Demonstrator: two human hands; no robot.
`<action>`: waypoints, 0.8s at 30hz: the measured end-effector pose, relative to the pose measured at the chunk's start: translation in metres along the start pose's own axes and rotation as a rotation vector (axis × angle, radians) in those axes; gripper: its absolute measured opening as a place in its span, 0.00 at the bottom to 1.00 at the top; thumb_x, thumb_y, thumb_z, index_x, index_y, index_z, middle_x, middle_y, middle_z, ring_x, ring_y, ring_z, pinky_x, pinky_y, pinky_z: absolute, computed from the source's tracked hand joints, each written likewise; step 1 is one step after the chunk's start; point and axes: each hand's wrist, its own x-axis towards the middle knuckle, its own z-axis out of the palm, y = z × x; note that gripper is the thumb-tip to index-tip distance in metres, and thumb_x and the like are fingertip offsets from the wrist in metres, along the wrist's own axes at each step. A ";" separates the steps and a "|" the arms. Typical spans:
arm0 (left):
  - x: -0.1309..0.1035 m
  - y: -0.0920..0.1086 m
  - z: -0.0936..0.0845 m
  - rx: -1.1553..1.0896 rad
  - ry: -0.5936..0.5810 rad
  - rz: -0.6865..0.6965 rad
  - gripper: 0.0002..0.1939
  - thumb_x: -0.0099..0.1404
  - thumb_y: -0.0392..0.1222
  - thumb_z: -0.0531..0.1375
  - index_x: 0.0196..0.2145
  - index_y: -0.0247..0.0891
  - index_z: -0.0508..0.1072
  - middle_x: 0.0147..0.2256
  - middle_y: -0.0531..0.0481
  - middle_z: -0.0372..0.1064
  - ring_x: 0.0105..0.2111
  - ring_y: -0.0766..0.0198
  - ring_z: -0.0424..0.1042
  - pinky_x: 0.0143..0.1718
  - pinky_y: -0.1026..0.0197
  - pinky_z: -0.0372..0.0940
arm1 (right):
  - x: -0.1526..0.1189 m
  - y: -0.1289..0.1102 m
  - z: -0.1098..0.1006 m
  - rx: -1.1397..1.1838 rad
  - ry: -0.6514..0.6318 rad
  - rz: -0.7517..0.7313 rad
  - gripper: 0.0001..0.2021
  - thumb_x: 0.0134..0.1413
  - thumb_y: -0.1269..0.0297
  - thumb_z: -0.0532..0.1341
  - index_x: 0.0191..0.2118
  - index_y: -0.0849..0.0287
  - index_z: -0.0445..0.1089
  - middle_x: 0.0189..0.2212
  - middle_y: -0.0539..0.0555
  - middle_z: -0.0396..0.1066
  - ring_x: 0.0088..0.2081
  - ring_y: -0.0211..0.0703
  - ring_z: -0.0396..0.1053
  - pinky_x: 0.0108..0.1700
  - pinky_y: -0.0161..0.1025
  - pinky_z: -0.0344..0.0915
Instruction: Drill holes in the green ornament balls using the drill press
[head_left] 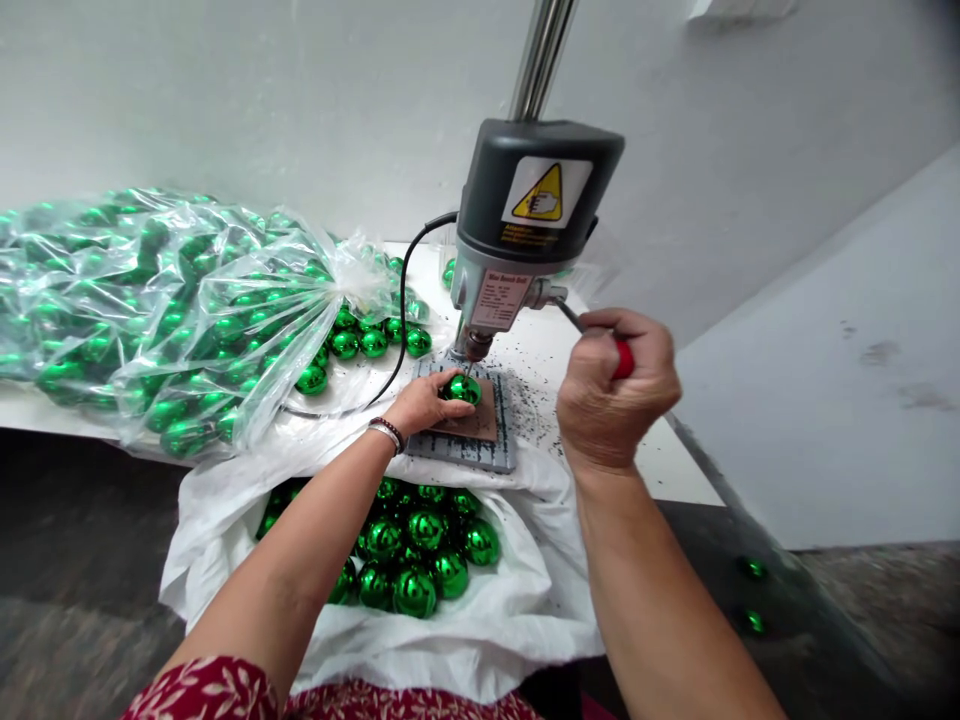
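Observation:
A small grey bench drill (536, 195) stands on the white table, its chuck and thin bit pointing down. Under the bit, my left hand (427, 402) grips a shiny green ball (463, 389) on a brown block (484, 412) over the grey slotted base (504, 455). My right hand (619, 385) is closed round the drill's feed lever (568, 314), and a red piece of it shows between the fingers. Below the base, a white cloth (525, 590) on my lap holds several green balls (426, 528).
A big clear plastic bag of green balls (150, 310) lies on the table at the left, with several loose balls (345, 343) beside it. A black cable (405, 300) curves off the drill. Dark shavings dot the white table (675, 470). Two balls lie low at the right.

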 end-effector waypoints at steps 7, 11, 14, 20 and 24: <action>-0.004 0.008 0.001 -0.014 0.016 -0.001 0.31 0.54 0.47 0.69 0.55 0.38 0.75 0.43 0.47 0.78 0.46 0.52 0.75 0.52 0.53 0.68 | 0.014 -0.003 0.000 0.035 -0.031 0.011 0.10 0.53 0.62 0.55 0.32 0.59 0.71 0.25 0.49 0.70 0.25 0.30 0.61 0.29 0.32 0.60; -0.013 0.012 0.003 -0.002 0.062 0.050 0.24 0.53 0.44 0.68 0.49 0.38 0.76 0.39 0.51 0.77 0.42 0.56 0.75 0.48 0.57 0.68 | 0.065 -0.019 0.007 0.043 -0.150 0.109 0.09 0.54 0.68 0.55 0.31 0.65 0.71 0.23 0.48 0.68 0.25 0.27 0.60 0.30 0.30 0.57; -0.028 0.009 0.002 -0.025 0.088 0.133 0.24 0.54 0.43 0.67 0.49 0.38 0.74 0.41 0.51 0.76 0.42 0.57 0.74 0.47 0.58 0.68 | 0.084 -0.023 0.011 -0.007 -0.183 0.135 0.08 0.54 0.70 0.56 0.31 0.67 0.72 0.21 0.46 0.64 0.25 0.26 0.57 0.31 0.30 0.55; -0.075 0.007 -0.014 0.038 0.096 0.212 0.26 0.53 0.40 0.68 0.50 0.39 0.72 0.48 0.45 0.76 0.48 0.54 0.73 0.53 0.54 0.66 | 0.080 -0.016 0.014 -0.021 -0.140 0.100 0.10 0.56 0.73 0.54 0.32 0.69 0.73 0.24 0.48 0.66 0.28 0.27 0.60 0.36 0.32 0.59; -0.102 0.006 -0.023 0.051 0.073 0.224 0.24 0.55 0.41 0.68 0.50 0.41 0.72 0.47 0.46 0.75 0.46 0.56 0.73 0.52 0.53 0.66 | 0.079 -0.014 0.015 -0.023 -0.113 0.085 0.11 0.55 0.72 0.54 0.32 0.66 0.74 0.24 0.47 0.67 0.28 0.27 0.61 0.35 0.33 0.59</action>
